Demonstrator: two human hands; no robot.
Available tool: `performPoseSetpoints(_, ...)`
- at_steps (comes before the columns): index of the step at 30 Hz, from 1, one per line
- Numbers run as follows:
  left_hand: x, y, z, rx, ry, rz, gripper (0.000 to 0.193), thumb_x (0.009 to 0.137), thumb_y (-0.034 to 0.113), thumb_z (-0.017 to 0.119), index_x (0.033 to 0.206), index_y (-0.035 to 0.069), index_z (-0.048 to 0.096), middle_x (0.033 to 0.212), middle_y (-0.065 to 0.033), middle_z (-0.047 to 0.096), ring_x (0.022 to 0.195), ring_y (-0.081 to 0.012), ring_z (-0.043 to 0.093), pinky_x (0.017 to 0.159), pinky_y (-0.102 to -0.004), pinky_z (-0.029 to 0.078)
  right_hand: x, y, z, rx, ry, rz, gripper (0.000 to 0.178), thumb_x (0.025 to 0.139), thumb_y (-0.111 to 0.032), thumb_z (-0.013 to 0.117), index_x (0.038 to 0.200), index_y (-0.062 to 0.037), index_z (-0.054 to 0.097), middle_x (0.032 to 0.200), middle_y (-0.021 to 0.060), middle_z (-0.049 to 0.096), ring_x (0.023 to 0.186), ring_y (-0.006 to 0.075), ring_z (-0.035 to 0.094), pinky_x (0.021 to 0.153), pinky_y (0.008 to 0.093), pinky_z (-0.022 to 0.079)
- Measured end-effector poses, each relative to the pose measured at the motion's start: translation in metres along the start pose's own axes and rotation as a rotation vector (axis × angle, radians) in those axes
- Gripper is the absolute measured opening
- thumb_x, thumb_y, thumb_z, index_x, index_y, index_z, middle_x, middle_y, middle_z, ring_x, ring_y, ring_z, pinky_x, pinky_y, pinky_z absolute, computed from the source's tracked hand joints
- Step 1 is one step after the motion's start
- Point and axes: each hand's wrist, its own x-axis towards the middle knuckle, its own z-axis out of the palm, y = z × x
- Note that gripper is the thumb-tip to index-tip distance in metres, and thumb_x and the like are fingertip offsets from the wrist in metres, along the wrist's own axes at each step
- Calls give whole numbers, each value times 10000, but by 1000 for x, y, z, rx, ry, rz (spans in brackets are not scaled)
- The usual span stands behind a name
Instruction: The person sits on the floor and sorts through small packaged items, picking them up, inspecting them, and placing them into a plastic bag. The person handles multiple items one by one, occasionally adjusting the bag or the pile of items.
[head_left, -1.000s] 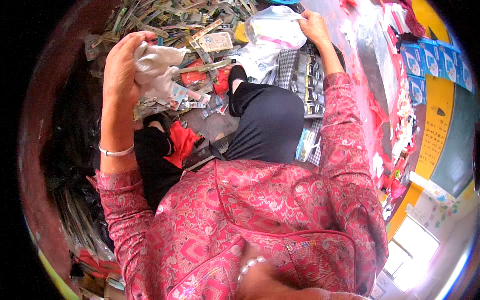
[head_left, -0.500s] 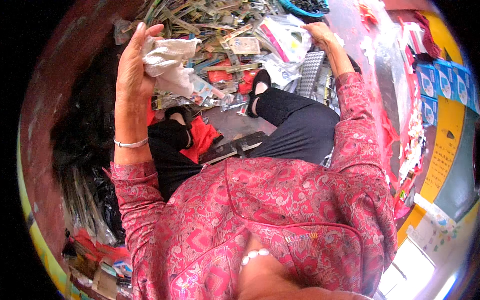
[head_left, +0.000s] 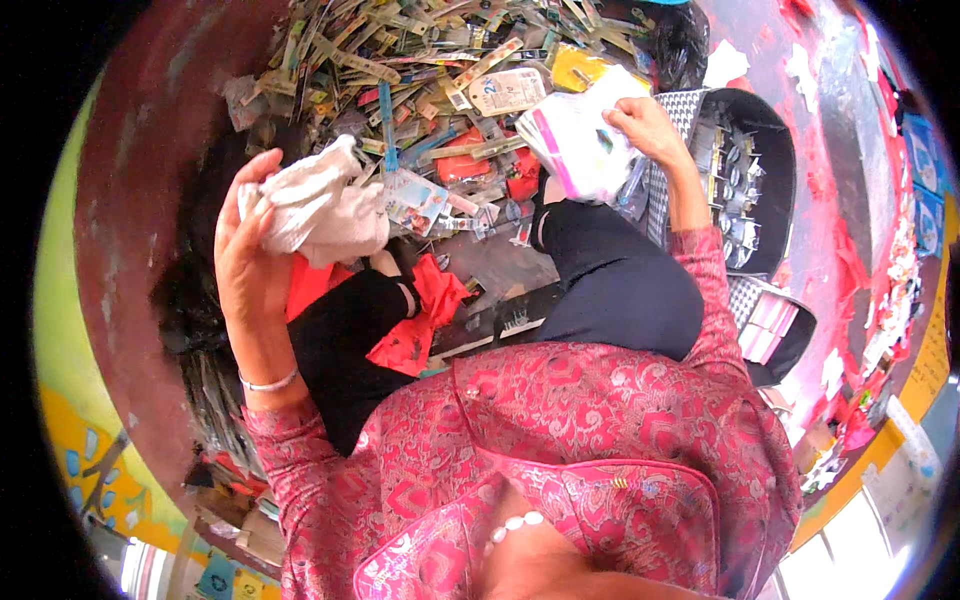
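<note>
The right hand (head_left: pixel 650 128) now grips a white plastic bag (head_left: pixel 580 140), lifted off the pile; the left hand (head_left: pixel 250 250) sits lower with its crumpled bag (head_left: pixel 320 205).

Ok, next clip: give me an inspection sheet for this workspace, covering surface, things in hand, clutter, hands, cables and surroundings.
Surface: dark red floor, worn, mostly covered ahead of the person.
Things in hand: crumpled white bag in the left hand; white plastic bag with pink stripe gripped by the right hand.
Clutter: big heap of small carded packets ahead; red scraps between the legs; black-lined basket holding small packed items at right.
Hands: left hand raised, closed on the crumpled bag; right hand closed on the striped bag's edge.
Cables: nothing seen.
Surroundings: yellow painted border at left; red litter along the right side.
</note>
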Motion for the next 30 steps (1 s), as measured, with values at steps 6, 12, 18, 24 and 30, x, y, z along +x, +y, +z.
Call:
performPoseSetpoints(6,26,-18,47,30,-124,-88,433,798,98,502,1173,-63,358,1113,-172,471,1051,-251,466,917,-367,361,0,54,40,193,110,-83,272,720,-260,546,615,-10,521,525,95,465,516,167,472,499,329,373)
performPoseSetpoints(12,68,-46,94,154,-147,-177,404,827,86,455,1181,-72,341,1139,-196,456,1056,-272,464,922,-378,356,-9,86,64,-82,398,-1,215,724,-259,555,820,-67,571,721,160,585,716,329,570,612,422,436)
performPoseSetpoints(18,109,-80,108,170,-149,-288,458,817,94,460,1221,-53,304,1189,-192,425,1081,-279,444,941,-374,330,-12,107,88,151,572,183,232,709,-230,597,804,-18,579,685,132,602,639,260,595,575,347,445)
performPoseSetpoints(24,152,-79,131,38,-70,-258,416,854,93,392,1240,-32,298,1238,-155,396,1119,-263,409,966,-368,302,-14,127,85,623,616,318,181,692,-161,619,669,11,568,546,65,556,494,127,515,460,278,389)
performPoseSetpoints(30,186,-93,134,-179,115,-281,236,861,94,383,1050,-24,462,1041,-142,523,1009,-249,479,931,-401,334,-8,119,95,693,613,244,176,710,-157,609,644,-3,556,542,33,537,496,75,472,470,239,364)
